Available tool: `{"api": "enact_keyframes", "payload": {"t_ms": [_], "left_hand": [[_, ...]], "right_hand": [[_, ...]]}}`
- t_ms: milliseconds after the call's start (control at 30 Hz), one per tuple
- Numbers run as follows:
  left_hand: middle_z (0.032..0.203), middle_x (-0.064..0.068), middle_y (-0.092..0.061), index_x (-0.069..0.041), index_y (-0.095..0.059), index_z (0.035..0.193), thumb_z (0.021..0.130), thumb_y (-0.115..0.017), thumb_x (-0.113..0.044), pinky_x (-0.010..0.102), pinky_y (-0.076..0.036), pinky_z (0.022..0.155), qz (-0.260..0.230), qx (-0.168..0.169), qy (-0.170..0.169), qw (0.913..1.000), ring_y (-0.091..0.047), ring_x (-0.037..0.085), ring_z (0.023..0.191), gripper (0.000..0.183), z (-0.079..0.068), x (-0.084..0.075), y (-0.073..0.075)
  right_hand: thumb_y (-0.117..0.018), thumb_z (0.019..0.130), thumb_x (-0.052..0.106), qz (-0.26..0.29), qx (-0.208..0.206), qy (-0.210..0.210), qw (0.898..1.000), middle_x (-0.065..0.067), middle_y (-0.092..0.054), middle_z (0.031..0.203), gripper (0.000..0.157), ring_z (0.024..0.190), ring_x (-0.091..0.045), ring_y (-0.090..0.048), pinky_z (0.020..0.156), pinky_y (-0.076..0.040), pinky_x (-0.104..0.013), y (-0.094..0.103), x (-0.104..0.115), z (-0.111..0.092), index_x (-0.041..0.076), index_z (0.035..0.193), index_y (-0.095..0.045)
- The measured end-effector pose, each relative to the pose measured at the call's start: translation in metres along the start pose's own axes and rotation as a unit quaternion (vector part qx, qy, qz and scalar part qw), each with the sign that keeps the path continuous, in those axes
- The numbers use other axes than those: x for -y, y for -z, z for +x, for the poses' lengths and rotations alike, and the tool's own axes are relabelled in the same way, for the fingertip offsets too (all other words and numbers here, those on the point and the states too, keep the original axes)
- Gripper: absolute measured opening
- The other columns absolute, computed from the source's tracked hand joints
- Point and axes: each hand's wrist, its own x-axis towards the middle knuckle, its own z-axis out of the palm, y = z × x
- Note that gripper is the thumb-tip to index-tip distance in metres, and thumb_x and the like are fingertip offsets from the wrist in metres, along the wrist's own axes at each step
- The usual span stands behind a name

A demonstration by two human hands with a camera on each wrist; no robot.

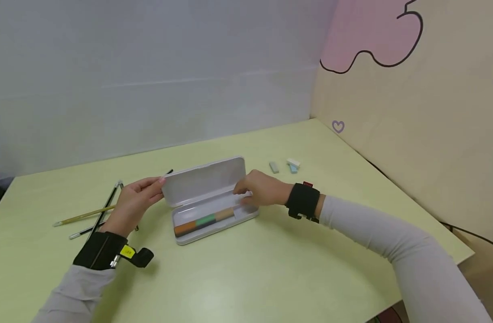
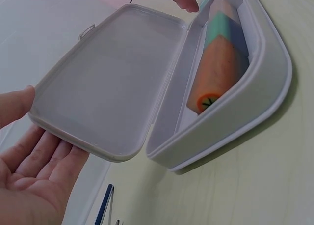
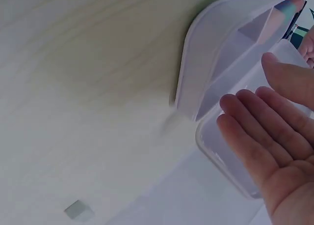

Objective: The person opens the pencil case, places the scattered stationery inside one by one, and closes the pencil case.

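A white pencil case (image 1: 216,231) lies on the table with its lid (image 1: 206,179) raised. My left hand (image 1: 135,202) pinches the lid's left corner, thumb on the inner side and fingers behind. In the case's front compartment is a long bar (image 1: 206,220) in orange, green and peach; the left wrist view shows an orange round on its near end (image 2: 208,102). Over the case's right end, my right hand (image 1: 262,188) has its fingers loosely bent. The right wrist view shows that palm (image 3: 294,185) and its fingers holding nothing.
Several pencils lie crossed on the table at left, one yellow (image 1: 83,216) and others dark, partly behind my left hand. Beyond the right hand are a grey eraser (image 1: 274,167) and a white eraser (image 1: 293,163) on a blue one (image 1: 293,169). Walls (image 1: 149,80) border the table behind and at right.
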Motion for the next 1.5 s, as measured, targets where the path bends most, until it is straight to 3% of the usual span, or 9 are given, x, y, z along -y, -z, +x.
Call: {"api": "enact_keyframes", "payload": {"t_ms": [333, 467, 600, 767, 900, 1133, 1267, 1500], "left_hand": [[0.117, -0.012, -0.051, 0.001, -0.039, 0.141, 0.091, -0.062, -0.042, 0.013, -0.051, 0.092, 0.031, -0.02, 0.01, 0.9993, -0.062, -0.011, 0.096, 0.07, -0.009, -0.001, 0.006], [0.117, -0.012, -0.051, -0.004, -0.045, 0.135, 0.091, -0.063, -0.041, 0.013, -0.052, 0.091, 0.021, -0.025, 0.006, 0.9994, -0.062, -0.011, 0.095, 0.06, -0.012, -0.001, 0.008], [0.114, -0.012, -0.052, -0.008, -0.048, 0.129, 0.092, -0.063, -0.037, 0.013, -0.052, 0.091, -0.001, -0.021, 0.004, 0.9998, -0.063, -0.009, 0.095, 0.05, -0.01, -0.001, 0.006], [0.117, -0.009, -0.051, 0.0, -0.041, 0.139, 0.092, -0.062, -0.039, 0.014, -0.051, 0.093, 0.013, -0.022, 0.006, 0.9996, -0.062, -0.009, 0.096, 0.064, -0.007, -0.002, 0.0], [0.118, -0.009, -0.052, -0.001, -0.043, 0.137, 0.091, -0.063, -0.042, 0.015, -0.051, 0.094, 0.02, -0.028, 0.01, 0.9993, -0.062, -0.009, 0.096, 0.064, -0.007, -0.002, -0.003], [0.124, -0.003, -0.051, -0.002, -0.045, 0.135, 0.091, -0.062, -0.044, 0.017, -0.05, 0.097, 0.028, -0.037, 0.018, 0.9988, -0.062, -0.009, 0.096, 0.063, -0.01, 0.001, -0.005], [0.13, 0.001, -0.049, 0.0, -0.043, 0.139, 0.091, -0.06, -0.046, 0.018, -0.049, 0.099, 0.041, -0.04, 0.02, 0.9982, -0.062, -0.008, 0.097, 0.068, -0.009, 0.004, -0.006], [0.12, -0.005, -0.053, 0.003, -0.043, 0.137, 0.092, -0.061, -0.042, 0.014, -0.051, 0.094, 0.023, -0.053, 0.008, 0.9983, -0.063, -0.007, 0.096, 0.066, -0.011, 0.005, -0.007]], "right_hand": [[-0.076, 0.081, 0.011, 0.006, -0.053, -0.046, 0.998, -0.012, -0.075, 0.1, 0.024, 0.088, -0.022, -0.072, 0.081, -0.059, -0.031, 0.029, -0.03, -0.012, 0.002, 0.103, -0.073], [-0.076, 0.081, 0.009, -0.012, -0.082, -0.086, 0.993, -0.012, -0.075, 0.097, 0.021, 0.087, -0.023, -0.072, 0.08, -0.059, -0.034, 0.042, -0.05, -0.014, 0.001, 0.101, -0.073], [-0.077, 0.081, 0.01, -0.042, -0.101, -0.141, 0.984, -0.017, -0.074, 0.098, 0.024, 0.09, -0.028, -0.071, 0.083, -0.058, -0.039, 0.055, -0.075, -0.022, -0.002, 0.101, -0.073], [-0.077, 0.08, 0.01, -0.076, -0.105, -0.233, 0.964, -0.023, -0.072, 0.103, 0.028, 0.094, -0.035, -0.067, 0.086, -0.056, -0.044, 0.065, -0.104, -0.033, -0.006, 0.102, -0.072], [-0.075, 0.081, 0.009, -0.076, -0.085, -0.284, 0.952, -0.025, -0.071, 0.104, 0.027, 0.098, -0.038, -0.065, 0.09, -0.054, -0.047, 0.065, -0.12, -0.036, -0.008, 0.101, -0.072], [-0.075, 0.08, 0.013, -0.07, -0.014, -0.304, 0.95, -0.024, -0.07, 0.108, 0.029, 0.101, -0.039, -0.064, 0.094, -0.053, -0.048, 0.051, -0.132, -0.032, -0.008, 0.1, -0.073], [-0.076, 0.078, 0.01, -0.078, -0.013, -0.306, 0.949, -0.022, -0.072, 0.102, 0.024, 0.099, -0.039, -0.064, 0.092, -0.053, -0.047, 0.044, -0.137, -0.031, -0.007, 0.095, -0.074], [-0.074, 0.075, 0.005, -0.093, -0.02, -0.279, 0.956, -0.019, -0.074, 0.089, 0.016, 0.086, -0.034, -0.065, 0.082, -0.054, -0.044, 0.044, -0.143, -0.023, -0.005, 0.088, -0.075]]}}
